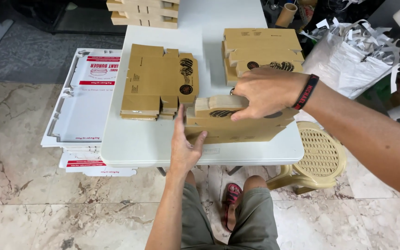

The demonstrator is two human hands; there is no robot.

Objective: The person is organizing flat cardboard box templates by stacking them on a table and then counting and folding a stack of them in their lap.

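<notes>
The far wall and inside of the half-folded brown box (237, 124) are hidden behind the right hand (265, 92) and its own raised flap, so how far the folding has gone cannot be told. The stack of flat brown blanks (159, 81) left of the box shows only its top sheet whole; a second brown stack (261, 53) behind the box is partly covered by the right hand, and a third (142, 11) is cut off by the top edge.

The box sits at the near edge of the white table (140, 143), right of centre. The right hand comes in from the right, wrist bent down, fingers curled together over the top flap and pressing it — a dark wristband (305, 91) circles the wrist. The left hand (184, 141) stands upright against the box's left end, fingers straight and close together, thumb spread away and touching the front wall.

Left of the table lie white printed blanks (82, 102) on the floor — a tan plastic stool (318, 155) stands under its right corner.
</notes>
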